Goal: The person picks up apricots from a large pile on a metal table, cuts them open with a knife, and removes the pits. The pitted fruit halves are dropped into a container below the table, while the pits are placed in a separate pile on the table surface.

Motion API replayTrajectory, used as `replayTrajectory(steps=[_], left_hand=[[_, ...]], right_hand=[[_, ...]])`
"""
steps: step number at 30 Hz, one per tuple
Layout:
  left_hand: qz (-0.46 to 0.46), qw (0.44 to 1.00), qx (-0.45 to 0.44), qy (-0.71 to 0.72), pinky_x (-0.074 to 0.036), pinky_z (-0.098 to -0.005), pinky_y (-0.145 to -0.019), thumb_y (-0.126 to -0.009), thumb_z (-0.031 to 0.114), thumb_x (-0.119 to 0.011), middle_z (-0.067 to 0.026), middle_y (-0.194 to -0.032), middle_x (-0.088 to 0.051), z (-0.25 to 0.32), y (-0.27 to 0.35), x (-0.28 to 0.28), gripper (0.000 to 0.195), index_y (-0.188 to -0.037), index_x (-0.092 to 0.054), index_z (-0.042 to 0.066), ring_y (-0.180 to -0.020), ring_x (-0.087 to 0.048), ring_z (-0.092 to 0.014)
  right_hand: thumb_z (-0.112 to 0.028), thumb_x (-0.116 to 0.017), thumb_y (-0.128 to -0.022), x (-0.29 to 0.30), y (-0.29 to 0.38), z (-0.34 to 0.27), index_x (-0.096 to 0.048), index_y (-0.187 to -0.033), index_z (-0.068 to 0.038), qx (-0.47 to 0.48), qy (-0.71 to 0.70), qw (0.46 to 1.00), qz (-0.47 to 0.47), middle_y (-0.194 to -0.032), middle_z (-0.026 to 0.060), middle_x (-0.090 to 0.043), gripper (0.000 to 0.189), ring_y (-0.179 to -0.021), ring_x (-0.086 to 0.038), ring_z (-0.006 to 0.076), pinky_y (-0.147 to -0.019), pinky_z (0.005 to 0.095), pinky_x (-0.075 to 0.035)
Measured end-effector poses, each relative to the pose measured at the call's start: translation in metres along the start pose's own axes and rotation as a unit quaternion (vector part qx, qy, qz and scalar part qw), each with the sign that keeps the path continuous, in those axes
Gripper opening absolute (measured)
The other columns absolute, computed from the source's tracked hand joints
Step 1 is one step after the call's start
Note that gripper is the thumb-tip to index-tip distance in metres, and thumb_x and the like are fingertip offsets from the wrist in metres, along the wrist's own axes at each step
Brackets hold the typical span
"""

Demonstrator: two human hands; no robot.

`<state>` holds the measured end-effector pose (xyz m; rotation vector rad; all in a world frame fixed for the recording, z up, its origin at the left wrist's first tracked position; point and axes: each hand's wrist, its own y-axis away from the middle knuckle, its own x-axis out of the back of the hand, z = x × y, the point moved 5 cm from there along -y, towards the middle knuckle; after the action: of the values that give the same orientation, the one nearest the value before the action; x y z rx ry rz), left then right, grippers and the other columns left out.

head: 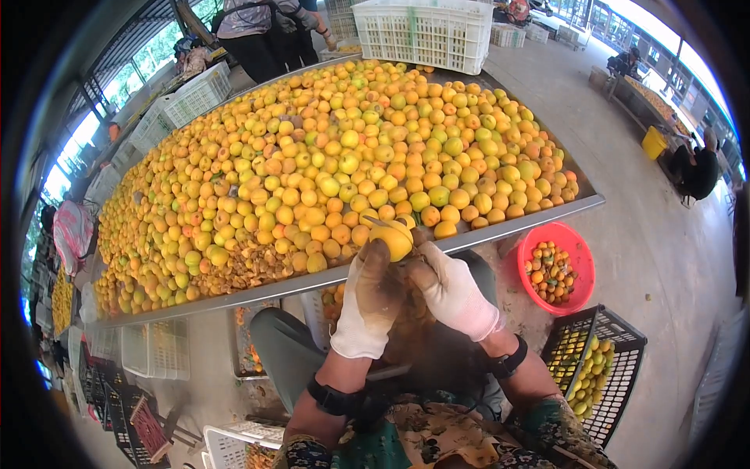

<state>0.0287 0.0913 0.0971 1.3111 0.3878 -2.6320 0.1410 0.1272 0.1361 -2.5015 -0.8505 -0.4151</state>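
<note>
My left hand, in a white knit glove stained brown at the fingers, holds a yellow-orange apricot-like fruit over the near edge of the metal table. A thin, pointed dark piece shows at the top of this fruit; what it is I cannot tell. Close on the right, my right hand, gloved the same way, has its fingers bent beside the fruit; whether something is between them is hidden. Many yellow and orange fruits cover the table top. A heap of brown-orange scraps lies near the left front.
A white plastic crate stands at the table's far edge. On the floor at right are a red basin with fruit and a black crate with greener fruit. A white crate is below left. People stand beyond the table.
</note>
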Motion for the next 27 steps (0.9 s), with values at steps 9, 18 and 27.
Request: replayTrajectory(steps=[9, 18, 27], left_hand=[[-0.043, 0.951, 0.04, -0.304, -0.041, -0.0265, -0.092, -0.085, 0.033, -0.067, -0.0067, -0.108, -0.06, 0.025, 0.002, -0.005, 0.051, -0.12, -0.053, -0.002, -0.104, -0.053, -0.014], [0.01, 0.98, 0.04, -0.193, -0.042, -0.0327, -0.095, -0.083, 0.035, -0.069, -0.012, -0.11, -0.062, 0.011, 0.004, 0.02, 0.057, -0.123, -0.05, 0.0, -0.107, -0.056, -0.02], [0.093, 0.996, 0.018, -0.008, -0.042, -0.0257, -0.086, -0.082, 0.034, -0.07, -0.0038, -0.105, -0.058, -0.02, 0.008, 0.01, 0.051, -0.116, -0.054, -0.001, -0.097, -0.053, -0.012]], right_hand=[[-0.018, -0.054, -0.092, 0.004, -0.001, 0.009, -0.051, -0.109, -0.002, -0.049, -0.027, 0.996, -0.071, -0.079, 0.0238, -0.061, 0.024, -0.08, -0.061, 0.0416, -0.063, 0.0403, -0.049], [-0.022, -0.054, -0.091, 0.0, 0.008, 0.03, -0.055, -0.106, -0.001, -0.051, -0.026, 0.997, -0.054, -0.087, 0.0212, -0.062, 0.026, -0.084, -0.061, 0.0394, -0.071, 0.0397, -0.048], [-0.024, -0.051, -0.092, -0.019, 0.019, 0.064, -0.049, -0.127, 0.0, -0.103, -0.117, 0.988, -0.004, -0.096, 0.0176, -0.062, 0.043, -0.099, -0.057, 0.0302, -0.086, 0.0348, -0.044]])
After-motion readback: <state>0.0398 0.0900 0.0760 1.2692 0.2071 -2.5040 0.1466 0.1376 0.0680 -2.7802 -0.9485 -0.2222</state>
